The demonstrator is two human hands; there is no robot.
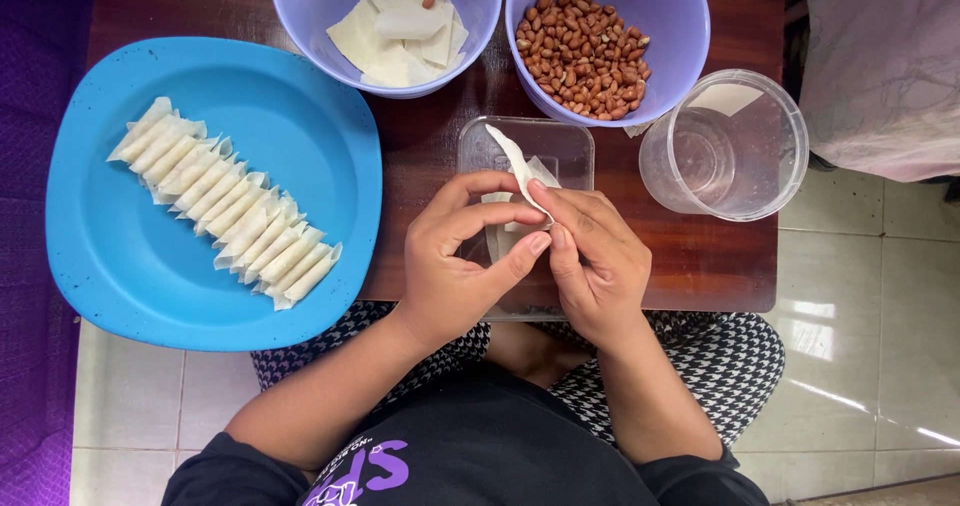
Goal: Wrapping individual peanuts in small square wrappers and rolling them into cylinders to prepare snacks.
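A seated person in a black top and houndstooth-patterned trousers works over the near edge of a dark brown wooden table, both bare forearms angling up from the lap and meeting at the middle. The left hand curls inward, its thumb and bent fingers pinched narrow on the lower end of one thin white pastry wrapper, while the right hand closes on the same strip from the other side, fingertips pressed together against those of the left. The wrapper's free end sticks up and away from the knuckles, over one clear rectangular plastic container that lies flat on the table just beneath the hands. To the left, one large blue plastic tray overhangs the table's edge and carries a diagonal row of roughly fifteen folded white pastry rolls, laid side by side and touching. To the right stands one empty clear round plastic tub. At the far edge sit two lilac plastic bowls: the left bowl holds a loose pile of flat white wrapper sheets with a single nut on top, the right bowl a heap of brown-skinned peanuts.
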